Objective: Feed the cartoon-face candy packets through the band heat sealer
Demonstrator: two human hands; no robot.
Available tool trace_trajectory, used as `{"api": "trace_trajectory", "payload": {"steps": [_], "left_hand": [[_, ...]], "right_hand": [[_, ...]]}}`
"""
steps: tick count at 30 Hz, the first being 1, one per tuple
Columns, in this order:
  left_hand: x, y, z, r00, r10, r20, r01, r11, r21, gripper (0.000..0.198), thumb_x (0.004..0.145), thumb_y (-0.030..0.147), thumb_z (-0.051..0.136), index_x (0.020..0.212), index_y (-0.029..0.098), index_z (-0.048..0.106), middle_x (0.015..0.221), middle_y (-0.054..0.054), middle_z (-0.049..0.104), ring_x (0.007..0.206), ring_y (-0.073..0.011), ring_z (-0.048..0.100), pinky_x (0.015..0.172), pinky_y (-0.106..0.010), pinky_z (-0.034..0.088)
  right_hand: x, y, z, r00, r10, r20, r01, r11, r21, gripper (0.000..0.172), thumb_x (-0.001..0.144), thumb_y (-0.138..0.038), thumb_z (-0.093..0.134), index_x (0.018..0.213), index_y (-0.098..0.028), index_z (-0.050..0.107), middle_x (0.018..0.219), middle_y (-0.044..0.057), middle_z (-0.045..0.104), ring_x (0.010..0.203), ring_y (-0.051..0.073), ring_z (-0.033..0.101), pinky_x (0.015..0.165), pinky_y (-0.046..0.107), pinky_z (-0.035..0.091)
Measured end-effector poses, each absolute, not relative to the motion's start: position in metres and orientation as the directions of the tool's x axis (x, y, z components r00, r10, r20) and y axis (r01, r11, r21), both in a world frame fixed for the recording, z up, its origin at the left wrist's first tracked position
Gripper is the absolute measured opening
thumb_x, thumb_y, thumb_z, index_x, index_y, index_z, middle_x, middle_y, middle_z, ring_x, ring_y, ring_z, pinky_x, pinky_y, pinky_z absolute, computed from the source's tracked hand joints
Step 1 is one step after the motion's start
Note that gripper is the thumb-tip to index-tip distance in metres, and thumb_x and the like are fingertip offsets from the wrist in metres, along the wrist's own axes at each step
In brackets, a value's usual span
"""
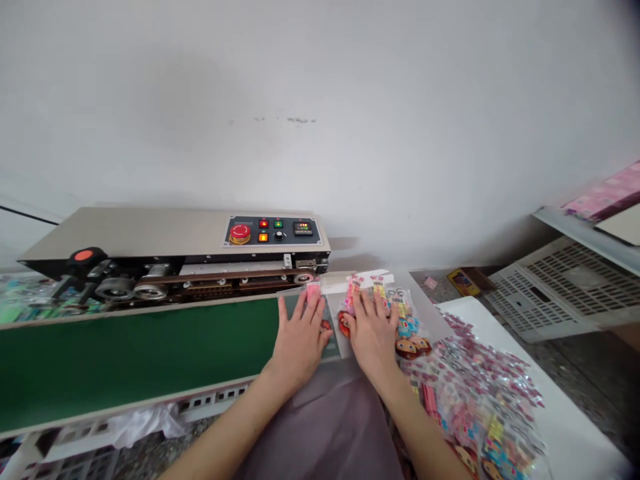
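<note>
My left hand (300,343) lies flat with its fingers stretched over a clear plastic bag (313,291) at the right end of the green conveyor belt (150,350). Something pink shows at the bag's top edge, near the rollers of the sealing machine (170,230); most of its contents are covered by the hand. To the right, my right hand (374,337) rests with fingers spread on more clear bags (411,325), which hold colourful cartoon-figure items with pink and yellow tops. Neither hand is wrapped around anything.
A heap of filled bags (470,413) lies on the white surface at right. The machine's control panel (273,231) has a red stop button and lit display. Beyond are a white plastic crate (545,287) and a small yellow box (464,283) on the floor.
</note>
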State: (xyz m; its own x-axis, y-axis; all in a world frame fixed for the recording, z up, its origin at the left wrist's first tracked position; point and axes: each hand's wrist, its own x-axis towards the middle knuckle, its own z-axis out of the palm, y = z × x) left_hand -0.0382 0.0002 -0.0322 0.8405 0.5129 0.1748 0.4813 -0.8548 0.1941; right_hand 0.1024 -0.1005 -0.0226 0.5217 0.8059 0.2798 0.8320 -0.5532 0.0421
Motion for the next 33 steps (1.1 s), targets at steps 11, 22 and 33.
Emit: {"api": "trace_trajectory", "payload": {"steps": [11,22,33], "left_hand": [[-0.066,0.007,0.009,0.807,0.579,0.117,0.553,-0.81,0.195,0.046,0.103,0.031,0.043,0.142,0.013,0.055,0.157,-0.014,0.045,0.149,-0.0349,0.034,0.122,-0.067,0.015],[-0.013,-0.001,-0.001,0.791,0.596,0.141,0.495,-0.758,0.425,0.041,0.093,0.018,0.052,0.133,0.013,0.061,0.137,-0.016,0.062,0.13,-0.0333,0.052,0.114,-0.053,0.036],[0.007,0.01,-0.009,0.614,0.788,0.054,0.447,-0.403,0.799,0.032,0.082,0.005,0.052,0.099,0.017,0.075,0.099,-0.011,0.076,0.093,-0.0252,0.07,0.085,-0.036,0.052]], "right_hand": [[0.111,-0.079,0.001,0.548,0.794,0.262,0.836,-0.532,-0.135,0.032,0.103,-0.027,0.043,0.123,-0.019,0.068,0.12,0.012,0.068,0.115,0.03,0.052,0.099,0.042,0.036],[0.124,-0.039,-0.01,0.626,0.738,0.253,0.777,-0.566,-0.275,0.022,0.094,-0.013,0.049,0.101,-0.018,0.069,0.108,0.012,0.063,0.104,0.026,0.053,0.088,0.035,0.039],[0.132,-0.056,-0.014,0.81,0.541,0.227,0.475,-0.377,-0.795,0.037,0.083,-0.033,0.053,0.114,-0.017,0.066,0.103,0.012,0.065,0.099,0.027,0.06,0.086,0.039,0.048]]}}
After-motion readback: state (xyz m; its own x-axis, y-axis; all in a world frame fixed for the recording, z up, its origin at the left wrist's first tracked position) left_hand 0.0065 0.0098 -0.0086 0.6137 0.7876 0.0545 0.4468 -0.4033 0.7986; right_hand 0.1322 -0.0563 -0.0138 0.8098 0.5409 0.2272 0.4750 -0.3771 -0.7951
